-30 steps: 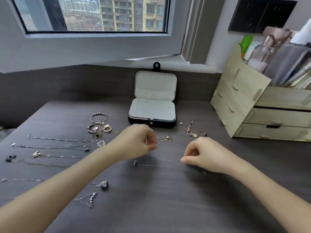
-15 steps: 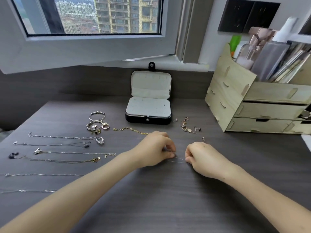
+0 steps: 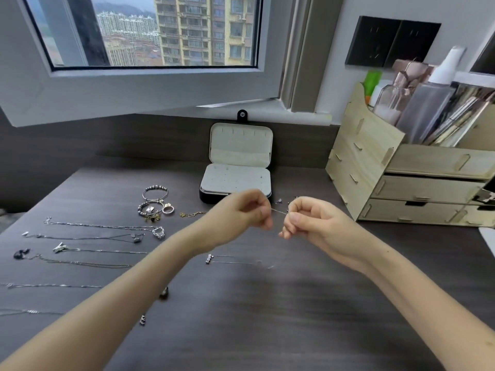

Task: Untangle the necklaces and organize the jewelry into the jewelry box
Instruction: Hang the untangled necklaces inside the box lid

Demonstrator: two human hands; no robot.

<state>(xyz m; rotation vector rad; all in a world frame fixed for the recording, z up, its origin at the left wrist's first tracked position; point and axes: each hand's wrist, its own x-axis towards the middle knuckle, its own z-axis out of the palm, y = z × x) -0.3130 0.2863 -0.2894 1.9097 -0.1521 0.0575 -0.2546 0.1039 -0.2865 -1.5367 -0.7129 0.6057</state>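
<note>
Hands: both raised above the surface (image 3: pixel 267 317), close together in front of the jewelry box (image 3: pixel 235 180)
Left hand (image 3: pixel 241 215): fingers curled, pinching one end of a thin chain (image 3: pixel 278 211)
Right hand (image 3: pixel 313 223): same deal, pinching the other end, so a short bit of chain runs between the two
Below the hands: another fine necklace (image 3: pixel 230 259) lying flat on the surface with a little lettered charm at its left end
Jewelry box: open, lid standing up, sits at the back, pale lining, looks empty from here
Left side: several necklaces (image 3: pixel 101 226) laid out in straight rows, well apart from each other
Bracelets and rings (image 3: pixel 156 204): small cluster just left of the box
Gold chain (image 3: pixel 192 214): next to that cluster
Earrings (image 3: pixel 280 201): tiny bits right of the box, mostly behind the right hand
Far right: wooden drawer organizer (image 3: pixel 401 183)
</note>
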